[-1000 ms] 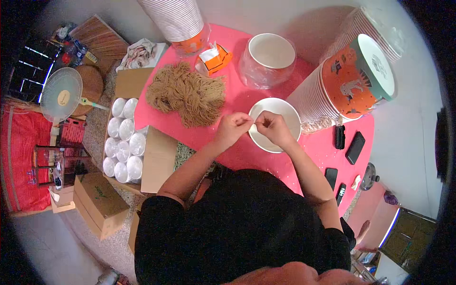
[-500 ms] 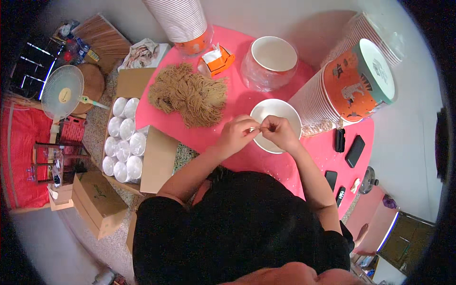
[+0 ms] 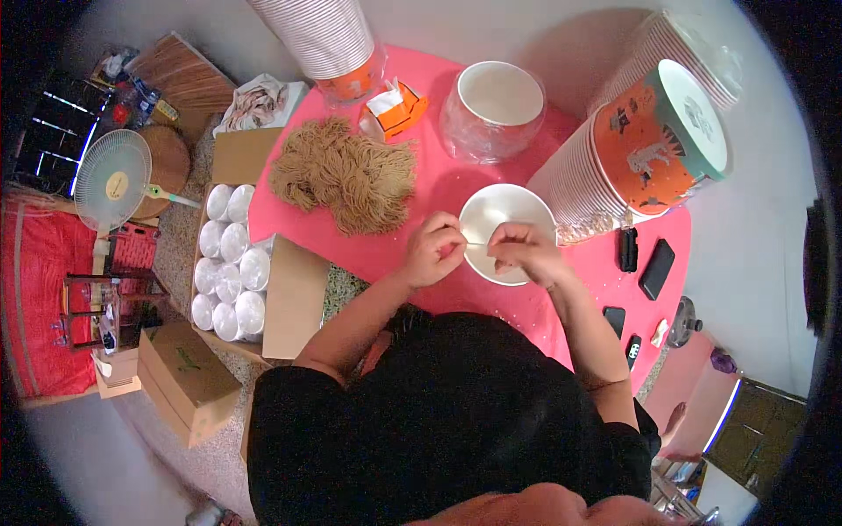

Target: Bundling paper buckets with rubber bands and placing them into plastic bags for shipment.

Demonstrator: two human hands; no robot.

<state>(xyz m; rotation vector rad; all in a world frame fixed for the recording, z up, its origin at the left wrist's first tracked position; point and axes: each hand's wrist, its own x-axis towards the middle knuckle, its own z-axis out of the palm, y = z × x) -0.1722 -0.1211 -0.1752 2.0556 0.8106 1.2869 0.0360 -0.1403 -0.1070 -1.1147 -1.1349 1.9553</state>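
Grip: left hand [image 3: 434, 251] pinching one strand [image 3: 474, 244]; right hand [image 3: 532, 255], cannot tell
Bowl [image 3: 502, 204]: one, white, under right hand
Bundle [image 3: 344, 174]: one, tan, on table [image 3: 452, 302]

Pale walls [image 3: 456, 35] rise above a speckled floor [image 3: 219, 465] where a fan [image 3: 116, 186] stands.

Bowl [image 3: 504, 207] on the desk [image 3: 430, 190], strand bundle [image 3: 346, 175] to its left, tub stack [image 3: 627, 153] to its right.
Behind the bowl stands another tub [image 3: 493, 131]; just behind the bundle, a tissue pack [image 3: 399, 112]. A carton [image 3: 296, 298] sits left of the desk.
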